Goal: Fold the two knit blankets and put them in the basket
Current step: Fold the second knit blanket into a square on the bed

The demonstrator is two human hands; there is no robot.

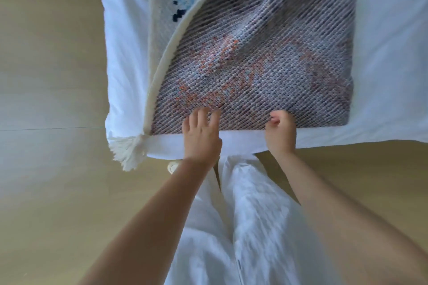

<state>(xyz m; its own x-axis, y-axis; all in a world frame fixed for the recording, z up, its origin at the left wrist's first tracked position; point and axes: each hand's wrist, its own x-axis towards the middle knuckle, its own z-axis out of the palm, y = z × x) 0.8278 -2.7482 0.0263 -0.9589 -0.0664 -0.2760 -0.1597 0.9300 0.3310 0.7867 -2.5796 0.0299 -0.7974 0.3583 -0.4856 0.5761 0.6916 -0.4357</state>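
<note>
Knit blanket folded over on the white bed

At centre frame we pressed our left hand (201, 133), fingers spread, on the knit blanket (266, 58); our right hand (280, 132) pinched its near edge.

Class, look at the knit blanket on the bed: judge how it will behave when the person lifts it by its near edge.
The blanket is probably floppy: it already drapes in soft folds and one side is turned over. It likely sags between the left hand and right hand. The open, ribbed knit should grip rather than slip, and the tassel will dangle.
</note>
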